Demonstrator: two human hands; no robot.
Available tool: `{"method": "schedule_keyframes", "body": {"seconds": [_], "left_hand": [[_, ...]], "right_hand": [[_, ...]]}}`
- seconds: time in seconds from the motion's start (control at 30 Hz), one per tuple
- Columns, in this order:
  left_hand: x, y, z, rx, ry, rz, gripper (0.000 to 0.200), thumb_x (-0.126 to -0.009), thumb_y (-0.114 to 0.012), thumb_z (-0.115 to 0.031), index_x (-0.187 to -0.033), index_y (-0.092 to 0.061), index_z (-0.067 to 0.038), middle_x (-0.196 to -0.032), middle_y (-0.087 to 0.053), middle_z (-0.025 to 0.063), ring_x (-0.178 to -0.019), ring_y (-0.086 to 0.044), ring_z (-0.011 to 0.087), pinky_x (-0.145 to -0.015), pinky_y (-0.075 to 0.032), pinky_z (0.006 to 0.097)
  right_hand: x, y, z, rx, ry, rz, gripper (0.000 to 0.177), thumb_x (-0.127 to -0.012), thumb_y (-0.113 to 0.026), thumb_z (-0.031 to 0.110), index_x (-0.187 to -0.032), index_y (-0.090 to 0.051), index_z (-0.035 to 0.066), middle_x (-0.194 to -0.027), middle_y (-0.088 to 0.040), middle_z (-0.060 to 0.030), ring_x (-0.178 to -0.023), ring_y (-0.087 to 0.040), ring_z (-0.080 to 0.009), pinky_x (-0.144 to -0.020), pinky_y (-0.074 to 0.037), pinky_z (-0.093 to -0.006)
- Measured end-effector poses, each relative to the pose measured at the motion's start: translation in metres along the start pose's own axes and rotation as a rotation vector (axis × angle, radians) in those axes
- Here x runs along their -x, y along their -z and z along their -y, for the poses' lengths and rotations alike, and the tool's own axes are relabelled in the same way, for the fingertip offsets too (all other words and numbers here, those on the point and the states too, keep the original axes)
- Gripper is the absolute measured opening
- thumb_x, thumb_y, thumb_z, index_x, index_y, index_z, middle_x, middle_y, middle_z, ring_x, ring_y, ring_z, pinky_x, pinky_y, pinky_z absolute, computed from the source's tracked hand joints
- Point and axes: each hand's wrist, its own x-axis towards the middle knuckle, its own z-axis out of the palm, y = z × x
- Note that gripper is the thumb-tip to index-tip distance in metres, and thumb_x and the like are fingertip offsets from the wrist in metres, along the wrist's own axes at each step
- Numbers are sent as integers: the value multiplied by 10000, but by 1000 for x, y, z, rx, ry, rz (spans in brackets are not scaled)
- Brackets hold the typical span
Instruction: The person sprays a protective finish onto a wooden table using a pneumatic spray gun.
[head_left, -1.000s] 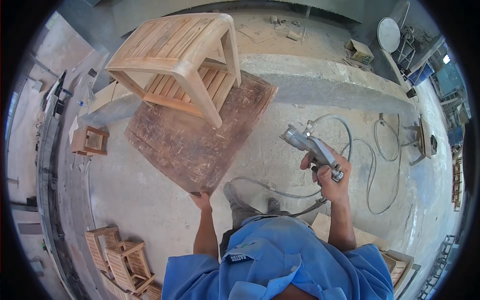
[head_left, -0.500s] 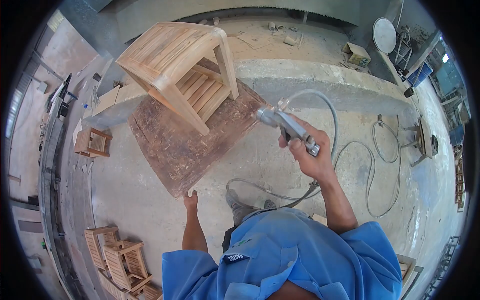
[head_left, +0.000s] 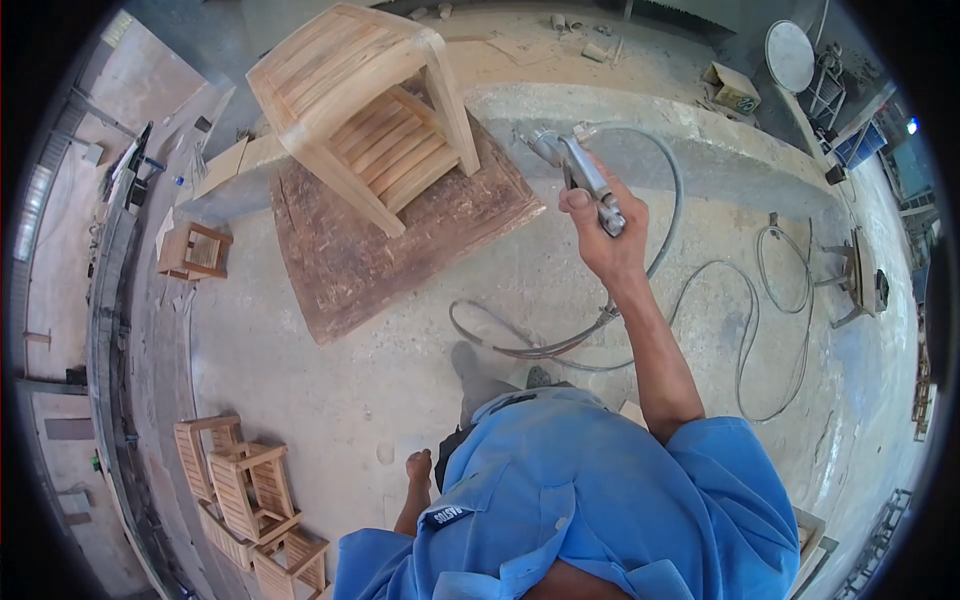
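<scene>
My right hand [head_left: 612, 235] is wrapped round a metal spray gun [head_left: 580, 165], whose nozzle points left toward a wooden stool. A clear hose [head_left: 676, 180] curves away from the gun. The pale stool [head_left: 350, 100] has a slatted top and a lower slatted shelf, and stands upright on a worn brown board [head_left: 350, 275]. A gap separates the gun from the stool. Low beside my body, my left hand [head_left: 419, 466] has its fingers curled in, with nothing seen in them. It is apart from the board.
Several slatted wooden stools [head_left: 250, 485] stand at lower left, and a small stool [head_left: 196, 250] sits farther up on the left. The hose lies in loops [head_left: 745, 330] on the concrete floor. Behind the board runs a low concrete ledge [head_left: 700, 130]. A cardboard box [head_left: 732, 88] is at upper right.
My left hand has let go of the board's near corner and dropped back toward my body. The board and stool have turned slightly. The spray gun has moved up in view, its mist no longer visible.
</scene>
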Motion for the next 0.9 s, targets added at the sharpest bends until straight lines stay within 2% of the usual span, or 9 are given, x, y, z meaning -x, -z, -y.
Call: {"method": "schedule_keyframes", "body": {"seconds": [0.1, 0.2, 0.3, 0.43, 0.53, 0.6, 0.67, 0.77, 0.9], "left_hand": [[49, -3, -18, 528, 225, 25, 224, -848, -461, -165, -780, -631, -37, -854, -648, 178, -815, -616, 365, -740, -478, 462], [75, 6, -25, 487, 108, -33, 252, -829, -475, -219, -760, -603, -13, -818, -625, 189, -766, -593, 340, -735, -463, 446], [67, -2, -6, 499, 132, -115, 279, -828, -497, -256, -769, -601, -4, -753, -569, 173, -682, -559, 290, -634, -463, 431], [73, 58, -47, 951, 586, -129, 285, -850, -542, -295, -795, -607, -23, -712, -500, 102, -573, -475, 204, -437, -397, 368], [76, 86, -52, 1055, 617, -193, 285, -855, -574, -309, -872, -610, -27, -716, -509, 57, -585, -476, 161, -449, -395, 335], [64, 80, -27, 1042, 559, -186, 392, -852, -608, -342, -1085, -628, -28, -743, -512, 21, -600, -482, 130, -455, -388, 298], [65, 75, -3, 1040, 490, -161, 471, -847, -614, -357, -1190, -625, -35, -770, -535, 20, -611, -500, 136, -464, -397, 289], [73, 63, 26, 1057, 556, -145, 425, -844, -602, -356, -1133, -635, -46, -831, -565, 38, -663, -518, 150, -512, -448, 309], [89, 39, 66, 1090, 671, -133, 403, -834, -590, -355, -1081, -634, -40, -823, -541, 38, -700, -519, 168, -583, -495, 385]], "right_hand": [[29, 4, -29, 14, -159, 48, 511, -892, -719, 348, -1258, -622, 6, -784, -698, -78, -672, -571, -64, -608, -476, -236], [64, 9, -59, 57, -325, 94, 505, -891, -715, 359, -1251, -631, 14, -724, -678, -86, -649, -564, -63, -586, -471, -245], [97, 5, -87, 143, -419, 124, 516, -894, -701, 393, -1242, -638, 18, -684, -656, -104, -629, -572, -75, -573, -476, -264], [133, 2, -109, 283, -441, 122, 526, -893, -687, 428, -1222, -650, 19, -683, -646, -124, -630, -593, -96, -585, -488, -289], [138, -6, -110, 248, -461, 74, 519, -894, -687, 426, -1212, -655, 17, -717, -664, -122, -649, -600, -105, -603, -491, -288], [132, -15, -105, 155, -448, 33, 464, -913, -667, 418, -1135, -668, 11, -714, -656, -84, -642, -581, -89, -577, -469, -266], [113, -14, -59, 66, -424, 2, 413, -947, -628, 408, -984, -694, 1, -678, -621, -15, -614, -540, -53, -516, -425, -228], [85, -13, 28, -37, -431, 28, 464, -948, -643, 364, -1197, -647, -28, -772, -693, -52, -661, -581, -83, -564, -455, -255], [85, -37, 97, -109, -153, 10, 490, -943, -654, 362, -1248, -613, -19, -785, -694, -57, -685, -598, -69, -576, -463, -223]]}}
